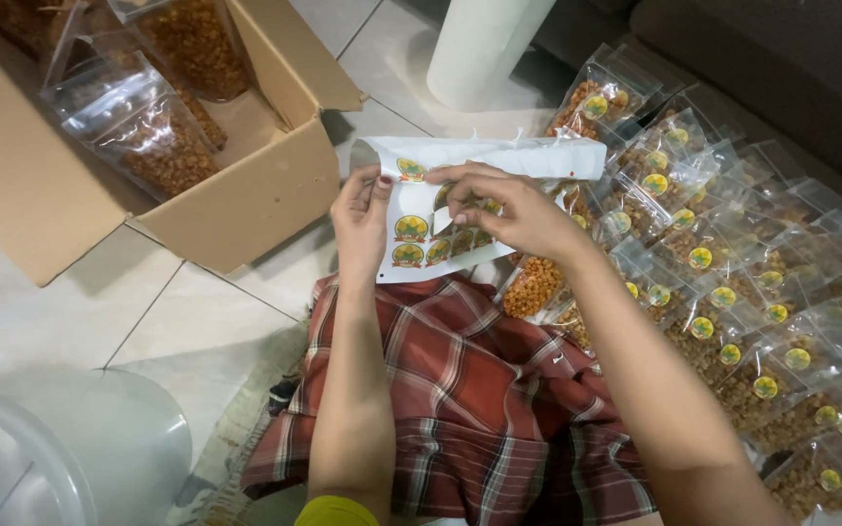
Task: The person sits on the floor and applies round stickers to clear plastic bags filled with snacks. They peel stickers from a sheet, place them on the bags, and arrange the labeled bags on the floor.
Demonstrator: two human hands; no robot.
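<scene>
Above your lap: sticker sheet (440,209), white, held up over the red plaid cloth (460,390); its top edge curls over and hides the upper rows of round labels.
Left hand (363,209): your thumb and fingers are closed on the sheet's left edge; fingertips behind the paper are hidden.
Right hand (514,209): your fingertips are pinched at a label near the sheet's middle; whether the label is lifted off cannot be made out.
Right of you: rows of clear snack pouches (723,302), each bearing a round label; the far rows run out of view.
Upper left: cardboard box (246,205), open, with more pouches inside, partly cropped.
Lower left: translucent plastic tub (80,448), blurred and cut off.
</scene>
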